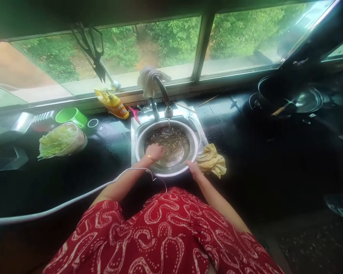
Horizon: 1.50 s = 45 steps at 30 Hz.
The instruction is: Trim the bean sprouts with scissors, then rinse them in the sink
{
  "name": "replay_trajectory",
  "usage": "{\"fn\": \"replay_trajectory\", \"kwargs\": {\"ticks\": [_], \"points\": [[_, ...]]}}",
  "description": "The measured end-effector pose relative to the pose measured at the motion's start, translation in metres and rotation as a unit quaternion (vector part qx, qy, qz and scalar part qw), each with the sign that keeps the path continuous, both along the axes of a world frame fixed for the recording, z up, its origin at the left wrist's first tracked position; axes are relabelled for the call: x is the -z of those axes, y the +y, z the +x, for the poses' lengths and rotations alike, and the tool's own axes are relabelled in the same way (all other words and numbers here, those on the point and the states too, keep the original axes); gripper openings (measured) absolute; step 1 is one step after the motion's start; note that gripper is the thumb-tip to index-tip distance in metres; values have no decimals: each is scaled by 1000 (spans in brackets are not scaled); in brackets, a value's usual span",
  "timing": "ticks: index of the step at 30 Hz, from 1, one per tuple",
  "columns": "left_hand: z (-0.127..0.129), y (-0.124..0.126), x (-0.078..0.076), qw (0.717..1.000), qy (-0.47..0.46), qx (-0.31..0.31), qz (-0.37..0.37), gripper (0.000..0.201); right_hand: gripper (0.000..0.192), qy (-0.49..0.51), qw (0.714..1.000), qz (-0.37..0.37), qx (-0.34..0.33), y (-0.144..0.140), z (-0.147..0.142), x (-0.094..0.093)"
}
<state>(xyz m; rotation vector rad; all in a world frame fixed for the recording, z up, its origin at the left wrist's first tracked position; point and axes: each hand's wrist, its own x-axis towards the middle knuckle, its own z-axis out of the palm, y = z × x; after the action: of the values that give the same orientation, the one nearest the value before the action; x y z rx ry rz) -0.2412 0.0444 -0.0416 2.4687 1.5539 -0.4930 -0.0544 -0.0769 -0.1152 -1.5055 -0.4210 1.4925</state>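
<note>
A round metal basin [196,146] sits in the sink [133,140] beneath a curved tap [163,91]. Water runs from the tap into cloudy, rippling water [174,146] in the basin, where dark bits show. My left hand [155,151], with a bracelet at the wrist, is inside the basin on its left side, at the water. Its fingers look curled in, and whatever they hold is hidden. On the near right of the basin, my right hand [192,167] grips the rim, thumb over the edge. A yellow cloth [213,160] lies crumpled just right of that hand.
A tub of cut pale-green leaves [60,140] stands left, beside a green container [71,116]. A yellow bottle [112,103] leans by the window. Scissors [90,49] hang above. A white cable [82,196] crosses my left forearm. Dark pans [274,91] stand at the right.
</note>
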Motion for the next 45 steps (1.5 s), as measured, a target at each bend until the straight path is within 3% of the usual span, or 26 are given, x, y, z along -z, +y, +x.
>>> {"fn": "replay_trajectory", "kwargs": {"ticks": [2, 4, 8, 13, 16, 18, 20, 23, 28, 32, 35, 39, 43, 45], "points": [[-11, 1, 4, 995, 66, -74, 4, 43, 7, -2, 1000, 1, 1, 0, 0, -1], [-14, 2, 12, 993, 71, -87, -37, 49, 8, -4, 1000, 1, 0, 0, 0, -1], [-10, 10, 18, 998, -14, -7, -60, 58, 6, -6, 1000, 2, 3, 0, 0, -3], [-15, 20, 10, 999, -1, -23, 38, 45, 7, -7, 1000, -8, 11, -2, -1, -3], [-7, 15, 22, 997, -1, 48, 58, 51, 7, -7, 1000, -12, 16, -2, -2, -2], [3, 9, 34, 994, 8, 111, 22, 56, 7, -4, 1000, -9, 18, -1, -3, -3], [11, 8, 44, 991, 28, 127, -4, 56, 7, -2, 1000, -5, 18, -1, -3, -4], [15, 15, 47, 996, 52, 79, 4, 56, 7, 3, 1000, 3, 19, 0, -4, -4], [8, 34, 35, 997, 20, 48, 50, 58, 6, 5, 1000, 12, 20, 1, -4, -3], [7, 39, 29, 999, 40, 25, 0, 51, 6, 5, 1000, 15, 24, 2, -4, -3], [22, 41, 28, 999, 12, 48, -1, 42, 5, 6, 1000, 12, 19, 2, -4, -3], [70, 43, 40, 997, -29, 73, 8, 50, 7, 3, 1000, 7, 16, -1, -4, 0], [119, 51, 57, 994, -53, -14, 94, 69, 8, -1, 1000, 11, 22, -2, -5, 2], [131, 55, 62, 993, -49, -51, 96, 68, 8, -2, 1000, 12, 24, -2, -6, 2]]}}
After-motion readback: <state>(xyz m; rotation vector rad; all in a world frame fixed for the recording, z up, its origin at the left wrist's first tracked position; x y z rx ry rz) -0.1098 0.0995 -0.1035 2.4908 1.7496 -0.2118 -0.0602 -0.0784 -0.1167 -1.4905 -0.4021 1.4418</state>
